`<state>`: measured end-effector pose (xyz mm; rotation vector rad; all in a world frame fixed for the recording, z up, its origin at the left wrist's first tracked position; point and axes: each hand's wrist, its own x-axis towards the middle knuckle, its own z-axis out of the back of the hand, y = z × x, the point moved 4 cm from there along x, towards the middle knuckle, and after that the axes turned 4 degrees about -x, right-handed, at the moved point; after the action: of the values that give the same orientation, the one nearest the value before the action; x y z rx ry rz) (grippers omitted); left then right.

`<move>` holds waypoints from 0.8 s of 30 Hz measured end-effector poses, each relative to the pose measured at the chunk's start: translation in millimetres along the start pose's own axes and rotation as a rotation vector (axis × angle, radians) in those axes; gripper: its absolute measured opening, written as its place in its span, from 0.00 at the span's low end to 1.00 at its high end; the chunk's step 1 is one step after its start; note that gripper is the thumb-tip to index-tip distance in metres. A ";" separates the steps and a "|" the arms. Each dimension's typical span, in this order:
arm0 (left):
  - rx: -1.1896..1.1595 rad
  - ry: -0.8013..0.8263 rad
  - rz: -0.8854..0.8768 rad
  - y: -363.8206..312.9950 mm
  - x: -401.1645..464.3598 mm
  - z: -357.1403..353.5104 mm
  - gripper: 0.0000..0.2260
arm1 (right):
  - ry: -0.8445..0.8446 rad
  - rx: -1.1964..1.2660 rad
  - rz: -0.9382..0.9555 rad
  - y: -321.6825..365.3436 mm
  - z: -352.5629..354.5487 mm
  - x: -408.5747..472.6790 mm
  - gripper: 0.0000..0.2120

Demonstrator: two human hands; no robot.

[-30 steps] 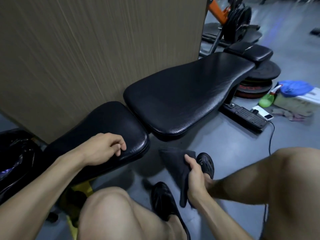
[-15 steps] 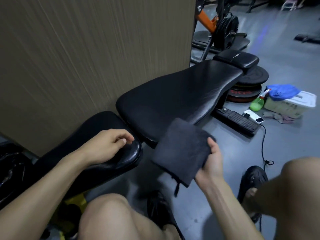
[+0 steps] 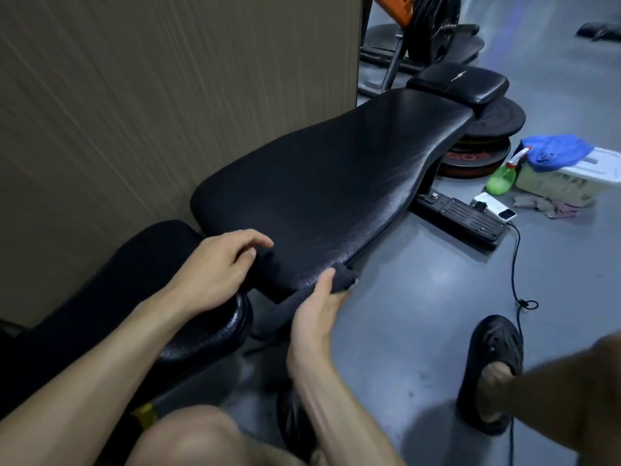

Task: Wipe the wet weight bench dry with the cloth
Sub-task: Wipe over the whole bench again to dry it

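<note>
Your right hand [image 3: 317,306] pinches the dark cloth [image 3: 342,280] between thumb and fingers at the near edge of the weight bench [image 3: 336,183] back pad, part of the cloth draped over that edge. Your left hand [image 3: 218,267] hovers with fingers loosely curled over the gap between the back pad and the seat pad [image 3: 111,297], gripping nothing. Farther right on the floor lie weight plates [image 3: 487,136], a green spray bottle [image 3: 502,178] and a white tub [image 3: 571,176].

The cloth [image 3: 285,284] lies on the worktop's [image 3: 336,176] near end, wall [image 3: 151,95] to its left, weight plates [image 3: 484,136] beyond.
</note>
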<state>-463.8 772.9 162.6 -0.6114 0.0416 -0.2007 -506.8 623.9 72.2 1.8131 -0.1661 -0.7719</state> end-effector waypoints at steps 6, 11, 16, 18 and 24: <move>0.123 0.081 0.017 -1.0 8.0 -10.0 0.15 | -0.080 -0.145 -0.058 12.5 10.6 74.9 0.42; 0.176 0.086 -0.009 -1.1 15.8 -8.4 0.15 | 0.079 -0.185 0.126 -3.0 -2.2 -16.5 0.34; 0.149 0.057 -0.015 -1.4 22.0 -8.2 0.15 | -0.062 -0.245 0.125 51.4 15.7 90.8 0.32; 0.136 0.040 -0.023 -3.8 26.8 -10.9 0.15 | -0.064 -0.245 0.144 61.3 23.9 106.7 0.31; 0.060 0.069 -0.116 -23.6 57.6 -31.4 0.16 | 0.183 -0.344 0.397 14.1 13.3 25.4 0.39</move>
<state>-414.5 724.8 151.6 -0.5474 0.0664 -0.3345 -491.2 596.0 71.6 1.4510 -0.2475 -0.3278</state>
